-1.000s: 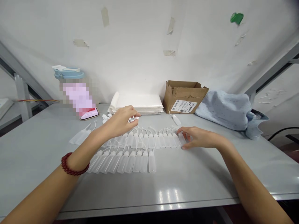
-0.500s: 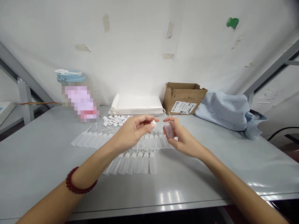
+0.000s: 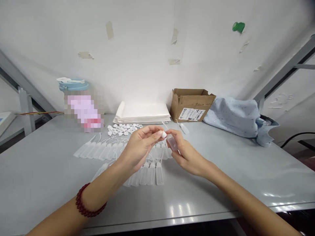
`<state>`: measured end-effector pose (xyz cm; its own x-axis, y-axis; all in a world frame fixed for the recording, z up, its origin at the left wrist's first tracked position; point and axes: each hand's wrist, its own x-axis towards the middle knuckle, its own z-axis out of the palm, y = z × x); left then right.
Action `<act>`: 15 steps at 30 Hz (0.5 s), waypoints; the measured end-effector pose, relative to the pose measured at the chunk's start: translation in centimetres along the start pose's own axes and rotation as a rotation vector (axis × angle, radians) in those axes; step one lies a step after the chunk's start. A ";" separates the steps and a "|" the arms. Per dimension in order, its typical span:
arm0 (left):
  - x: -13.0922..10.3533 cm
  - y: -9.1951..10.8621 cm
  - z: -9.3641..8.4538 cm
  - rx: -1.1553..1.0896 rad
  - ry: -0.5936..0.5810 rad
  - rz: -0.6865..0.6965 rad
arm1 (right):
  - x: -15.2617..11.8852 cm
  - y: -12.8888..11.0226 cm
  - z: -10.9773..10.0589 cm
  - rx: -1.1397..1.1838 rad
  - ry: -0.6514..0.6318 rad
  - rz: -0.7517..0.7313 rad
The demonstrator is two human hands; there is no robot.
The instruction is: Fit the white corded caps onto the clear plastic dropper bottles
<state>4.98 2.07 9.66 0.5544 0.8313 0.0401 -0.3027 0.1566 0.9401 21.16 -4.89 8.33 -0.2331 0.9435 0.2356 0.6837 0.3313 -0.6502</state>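
Note:
Between thumb and fingertips, my left hand (image 3: pixel 142 144) pinches a small white cap (image 3: pixel 163 134). My right hand (image 3: pixel 188 154) is closed around a translucent plastic bottle (image 3: pixel 172 143), which is tilted, its upper end near the cap. A thin white tube shows just above the fingers. Whether cap and bottle touch is hard to see. Under and in front of my hands, rows of similar bottles (image 3: pixel 159 173) with thin white tubes lie on the grey table (image 3: pixel 201 200). A cluster of loose white caps (image 3: pixel 120 129) lies behind my left hand.
A stack of white sheets (image 3: pixel 144 113) lies against the wall. To its right stand an open cardboard box (image 3: pixel 192 105) and light blue cloth (image 3: pixel 233 116). A single bottle (image 3: pixel 184 128) lies before the box. At the left are a blurred pinkish object (image 3: pixel 85 109) and a blue lid-like item (image 3: pixel 73 85).
My hands have come together, the right one moving left with the bottle towards the cap in the left. The single bottle before the box has come into sight. The view has shifted slightly.

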 end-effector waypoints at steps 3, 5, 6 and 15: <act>-0.2 -0.1 0.2 -0.039 0.035 -0.015 | 0.0 0.2 0.1 -0.007 0.018 -0.004; -0.2 -0.3 0.2 -0.048 0.048 -0.018 | 0.0 0.3 0.3 -0.013 0.027 -0.008; -0.2 -0.4 0.2 -0.050 0.051 -0.021 | -0.1 0.4 0.4 -0.017 0.027 -0.010; -0.4 -0.5 0.3 -0.021 0.062 -0.017 | 0.1 0.6 1.3 -0.110 0.044 -0.025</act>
<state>5.17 1.52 9.29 0.5108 0.8597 0.0021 -0.3103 0.1821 0.9331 20.63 -4.59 7.03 -0.2216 0.9329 0.2839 0.7507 0.3490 -0.5609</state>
